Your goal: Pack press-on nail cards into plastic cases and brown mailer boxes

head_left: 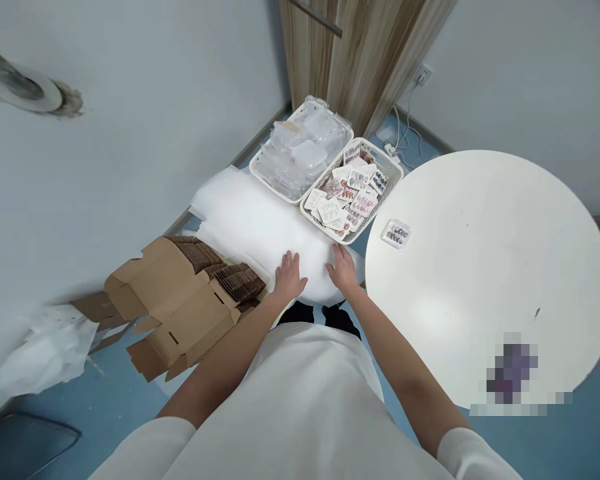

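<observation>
My left hand (289, 276) lies with fingers spread on white sheet material (250, 217) that covers a low surface in front of me. On the same white material, further right, rests my right hand (343, 269), its thumb apart from the fingers. Neither hand holds anything. Just beyond the right hand is a white basket (325, 231) filled with cards (332, 211) bearing small coloured oval pieces. Behind it to the left, a second white basket (275, 189) contains clear plastic cases (310, 153).
Flattened brown cardboard boxes (180, 300) are stacked at my left, near crumpled white plastic (50, 350). On the right stands a round white table (480, 267) with a small clear case (397, 234) and a pixelated purple item (514, 370). Cables (405, 140) run along the floor behind.
</observation>
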A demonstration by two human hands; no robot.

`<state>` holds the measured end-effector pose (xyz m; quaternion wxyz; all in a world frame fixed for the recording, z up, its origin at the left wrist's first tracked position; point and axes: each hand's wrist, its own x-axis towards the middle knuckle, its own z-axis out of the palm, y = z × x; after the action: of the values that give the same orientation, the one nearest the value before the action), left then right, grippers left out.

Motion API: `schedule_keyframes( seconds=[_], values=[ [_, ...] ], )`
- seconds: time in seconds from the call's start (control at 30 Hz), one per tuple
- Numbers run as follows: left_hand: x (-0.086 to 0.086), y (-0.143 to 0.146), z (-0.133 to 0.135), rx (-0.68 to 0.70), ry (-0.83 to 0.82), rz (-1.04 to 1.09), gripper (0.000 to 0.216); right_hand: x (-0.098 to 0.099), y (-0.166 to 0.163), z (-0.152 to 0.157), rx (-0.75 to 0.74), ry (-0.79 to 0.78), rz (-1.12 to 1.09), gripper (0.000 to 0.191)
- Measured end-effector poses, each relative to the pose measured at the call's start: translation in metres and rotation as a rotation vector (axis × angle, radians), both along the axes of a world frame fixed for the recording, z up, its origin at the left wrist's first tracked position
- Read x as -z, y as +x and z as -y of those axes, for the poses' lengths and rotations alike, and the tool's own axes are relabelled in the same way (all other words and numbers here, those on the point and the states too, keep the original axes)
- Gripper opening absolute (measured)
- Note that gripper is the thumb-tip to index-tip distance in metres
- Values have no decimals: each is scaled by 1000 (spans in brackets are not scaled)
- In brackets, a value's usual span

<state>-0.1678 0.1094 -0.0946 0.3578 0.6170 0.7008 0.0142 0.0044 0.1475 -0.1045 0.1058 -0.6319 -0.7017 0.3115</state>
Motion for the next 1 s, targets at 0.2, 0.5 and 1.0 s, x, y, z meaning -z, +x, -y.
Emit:
schedule_keyframes(
  seconds=[0.2,0.5,1.0],
  values=[
    [3,-5,2,65,-18,-65,67,10,-1,-23,84,-32,72,54],
    [1,-2,-1,23,-32,-71,65,6,2,-19,56,51,123,30],
    [-40,26,-14,-726,6,798,39,-66,-24,-8,-534,139,172,28]
  ],
)
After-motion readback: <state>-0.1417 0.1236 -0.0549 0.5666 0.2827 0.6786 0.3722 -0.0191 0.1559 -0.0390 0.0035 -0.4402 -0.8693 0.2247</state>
